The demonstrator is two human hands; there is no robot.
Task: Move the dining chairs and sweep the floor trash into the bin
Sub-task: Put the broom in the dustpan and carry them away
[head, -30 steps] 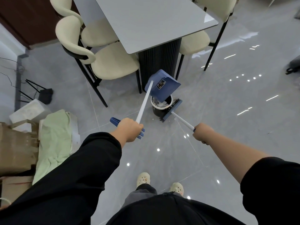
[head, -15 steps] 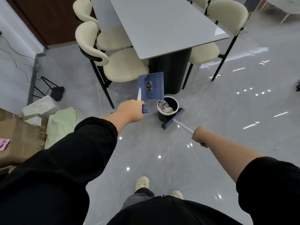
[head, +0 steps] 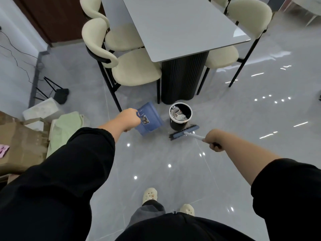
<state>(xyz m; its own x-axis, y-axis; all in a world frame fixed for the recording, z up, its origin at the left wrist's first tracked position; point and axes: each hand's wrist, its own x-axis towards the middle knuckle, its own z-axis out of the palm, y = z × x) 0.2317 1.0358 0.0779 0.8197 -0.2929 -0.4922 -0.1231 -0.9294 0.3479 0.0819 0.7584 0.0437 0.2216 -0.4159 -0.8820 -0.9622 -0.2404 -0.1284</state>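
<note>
- While both arms reach forward, the left hand (head: 129, 120) holds 1 blue dustpan (head: 149, 119), fingers curled round its handle.
- The right hand (head: 212, 140) fingers wrap 1 broom (head: 184, 132), its head on the floor beside 1 black, trash-filled bin (head: 180, 123).
- 2 cream chairs (head: 135, 66) stand left of the table (head: 182, 28).

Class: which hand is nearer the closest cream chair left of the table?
Left. The left hand, gripping the dustpan, is just in front of that chair; the right hand, holding the broom, is past the bin.
</note>
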